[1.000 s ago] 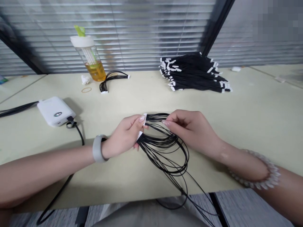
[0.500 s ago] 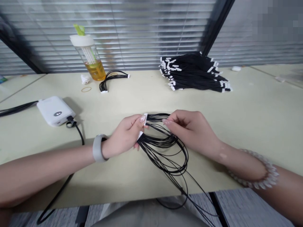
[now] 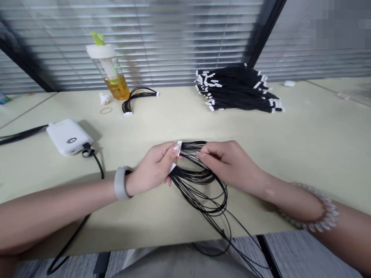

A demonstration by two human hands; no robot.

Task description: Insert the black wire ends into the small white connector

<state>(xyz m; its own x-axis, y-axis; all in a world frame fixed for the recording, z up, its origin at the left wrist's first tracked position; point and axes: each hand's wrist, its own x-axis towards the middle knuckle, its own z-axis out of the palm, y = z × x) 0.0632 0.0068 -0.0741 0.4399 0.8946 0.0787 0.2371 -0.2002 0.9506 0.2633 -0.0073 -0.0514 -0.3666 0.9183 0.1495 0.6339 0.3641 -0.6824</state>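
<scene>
My left hand (image 3: 158,164) is closed on the white connectors (image 3: 179,148) of a black wire harness (image 3: 199,177), thumb pressed on the upper connector. A second white connector end shows just below the thumb. From there the thin black wires loop to the right, and loose strands hang over the table's front edge. My right hand (image 3: 226,160) pinches some of the upper wires a short way right of the connector, thumb and index finger together. Its other fingers curl out of sight, so exactly how many wires it holds is hidden.
A pile of black wire harnesses (image 3: 237,90) with white connectors lies at the back right. One small harness (image 3: 139,94) rests near a bottle of amber liquid (image 3: 117,87). To the left sits a white power bank (image 3: 69,137) with a black cable (image 3: 98,164) running off the front edge.
My right hand has slid slightly left along the wires, closer to the connector. My left hand keeps its grip almost in place.
</scene>
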